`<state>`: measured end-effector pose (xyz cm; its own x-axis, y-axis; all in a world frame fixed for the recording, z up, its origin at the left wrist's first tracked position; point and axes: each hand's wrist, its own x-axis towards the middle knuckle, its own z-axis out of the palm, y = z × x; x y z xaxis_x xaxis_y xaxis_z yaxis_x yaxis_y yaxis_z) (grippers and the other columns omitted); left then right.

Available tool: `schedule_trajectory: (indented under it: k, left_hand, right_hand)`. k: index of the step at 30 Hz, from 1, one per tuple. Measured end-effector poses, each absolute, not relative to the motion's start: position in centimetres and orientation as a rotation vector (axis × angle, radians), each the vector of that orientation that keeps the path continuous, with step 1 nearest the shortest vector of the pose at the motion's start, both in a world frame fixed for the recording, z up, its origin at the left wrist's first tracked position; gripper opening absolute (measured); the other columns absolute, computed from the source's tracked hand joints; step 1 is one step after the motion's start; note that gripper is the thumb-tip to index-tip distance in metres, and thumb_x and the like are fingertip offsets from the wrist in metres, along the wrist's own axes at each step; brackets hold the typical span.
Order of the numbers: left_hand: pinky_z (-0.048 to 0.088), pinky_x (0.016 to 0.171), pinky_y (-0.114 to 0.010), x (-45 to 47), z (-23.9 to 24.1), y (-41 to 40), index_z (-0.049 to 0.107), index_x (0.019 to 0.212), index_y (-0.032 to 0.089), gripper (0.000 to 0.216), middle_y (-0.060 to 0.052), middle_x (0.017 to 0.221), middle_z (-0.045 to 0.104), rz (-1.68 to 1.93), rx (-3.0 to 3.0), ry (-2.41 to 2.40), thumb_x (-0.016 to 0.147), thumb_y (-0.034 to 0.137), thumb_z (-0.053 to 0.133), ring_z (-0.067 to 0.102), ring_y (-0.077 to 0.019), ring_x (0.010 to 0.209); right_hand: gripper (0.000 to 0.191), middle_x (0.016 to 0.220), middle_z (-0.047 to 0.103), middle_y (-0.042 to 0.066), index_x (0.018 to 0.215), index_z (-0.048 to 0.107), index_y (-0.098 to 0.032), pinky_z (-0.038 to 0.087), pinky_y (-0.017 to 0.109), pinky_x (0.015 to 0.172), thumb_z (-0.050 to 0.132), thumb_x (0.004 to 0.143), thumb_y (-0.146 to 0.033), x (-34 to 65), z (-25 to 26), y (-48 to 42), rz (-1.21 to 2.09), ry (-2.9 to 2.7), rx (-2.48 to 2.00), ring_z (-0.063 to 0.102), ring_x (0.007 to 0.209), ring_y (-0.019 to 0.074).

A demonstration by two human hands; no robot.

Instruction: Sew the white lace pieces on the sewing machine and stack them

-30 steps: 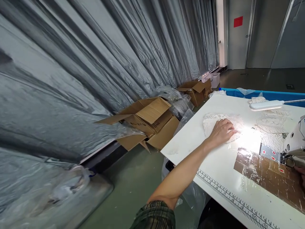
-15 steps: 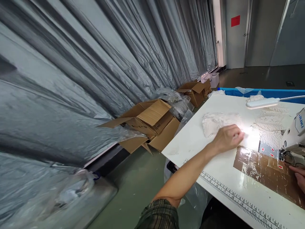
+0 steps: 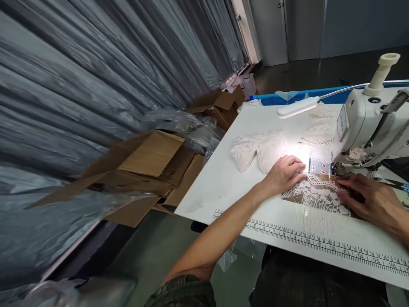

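Observation:
A white lace piece [image 3: 322,200] with a scalloped edge and long fringe lies on the brown taped board [image 3: 292,198] in front of the sewing machine [image 3: 354,115]. At the lace's upper left corner, my left hand [image 3: 283,175] pinches the edge with bent fingers. Close to the needle area, my right hand [image 3: 373,198] holds the lace's right end, with a finger and the thumb on it. Beyond the board, a grey plate [image 3: 316,166] with red marks is beside the presser foot. The exact grip under the fingers is partly hidden.
More white fringed lace [image 3: 262,149] lies left of the lamp's bright spot, and stacked lace [image 3: 321,132] lies behind. A lamp [image 3: 297,107] hangs over the white table [image 3: 207,196], which has a printed ruler along its front edge. Open cardboard boxes [image 3: 150,153] stand at left.
My view has turned right. My left hand, earlier over the lace at the back, has come to the board. A lace piece now lies there, with both hands on it.

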<state>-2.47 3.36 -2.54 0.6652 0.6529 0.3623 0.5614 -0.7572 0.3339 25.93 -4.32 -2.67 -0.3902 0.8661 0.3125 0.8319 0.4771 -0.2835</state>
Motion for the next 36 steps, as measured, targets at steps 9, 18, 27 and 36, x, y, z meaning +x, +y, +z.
schedule_trajectory:
  k: [9,18,27,36]
  left_hand:
    - [0.048,0.078,-0.035,-1.3,-1.0,2.0,0.063,0.084,0.019,0.02,-0.005,0.095,0.07,0.691,2.674,0.822,0.096,0.031,0.053,0.063,-0.0164,0.084]
    - [0.049,0.057,-0.022,-1.3,4.2,-2.3,0.064,0.093,0.017,0.02,-0.001,0.076,0.07,0.682,2.447,0.613,0.101,0.029,0.049,0.063,-0.0091,0.064]
    - [0.047,0.067,-0.029,-2.9,3.5,-3.0,0.063,0.091,0.016,0.031,-0.003,0.085,0.065,0.274,2.647,0.584,0.092,0.047,0.065,0.06,-0.017,0.078]
    - [0.047,0.065,-0.022,-2.7,3.0,-4.8,0.061,0.081,0.016,0.017,0.001,0.078,0.065,0.295,2.217,0.607,0.095,0.024,0.062,0.06,-0.0106,0.072]
  right_hand:
    - [0.053,0.116,0.064,0.016,0.14,0.056,-0.018,0.058,0.046,0.081,0.05,0.096,-0.047,25.4,-3.4,-4.6,0.128,-2.305,-1.256,0.064,0.097,0.03]
    - [0.027,0.121,0.061,0.011,0.095,0.07,-0.024,0.058,0.043,0.092,0.052,0.095,-0.044,25.1,-0.1,-5.7,0.65,-2.222,-1.225,0.065,0.107,0.0252]
    - [0.034,0.122,0.062,0.013,0.12,0.066,-0.022,0.053,0.048,0.101,0.049,0.093,-0.033,23.5,-1.1,-5.5,0.485,-2.439,-1.11,0.058,0.12,0.0292]
    - [0.04,0.118,0.063,0.012,0.13,0.06,-0.024,0.055,0.048,0.094,0.053,0.093,-0.036,23.5,-1.3,-6.7,0.527,-2.455,-1.145,0.058,0.115,0.0298]
